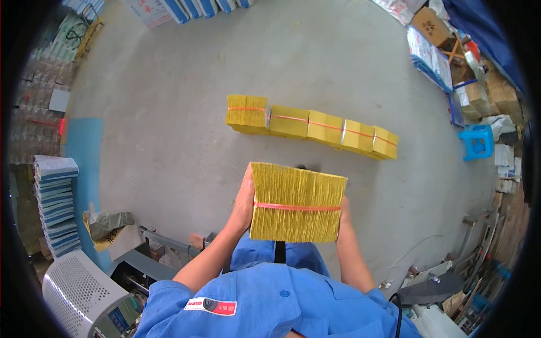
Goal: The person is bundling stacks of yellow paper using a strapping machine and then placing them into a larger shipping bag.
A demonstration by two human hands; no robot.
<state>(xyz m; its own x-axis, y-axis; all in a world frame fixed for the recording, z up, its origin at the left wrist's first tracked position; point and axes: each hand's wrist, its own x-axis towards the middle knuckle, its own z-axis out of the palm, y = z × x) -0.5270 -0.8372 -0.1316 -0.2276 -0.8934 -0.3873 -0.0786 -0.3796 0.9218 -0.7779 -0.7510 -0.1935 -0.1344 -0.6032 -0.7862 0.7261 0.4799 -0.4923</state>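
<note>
Between my two hands is a thick bundle of yellow paper (297,225), bound round its middle by a pinkish-red strap. My left hand (244,197) is pressed along its left side, and my right hand (344,213) grips the right side, most of its fingers hidden behind the bundle. Both arms hold it up in front of my body. Beyond it on the grey floor stands a row of similar strapped yellow paper bundles (324,134), set end to end and slanting nearer toward the right. The leftmost bundle (246,117) in that row shows ragged edges on top.
A grey perforated machine cover (79,293) is at the lower left, beside a stack of blue-and-white packs (58,208). On the right are a blue plastic stool (477,142) and a cardboard box (431,27). More blue-and-white packs (191,8) stand at the far edge.
</note>
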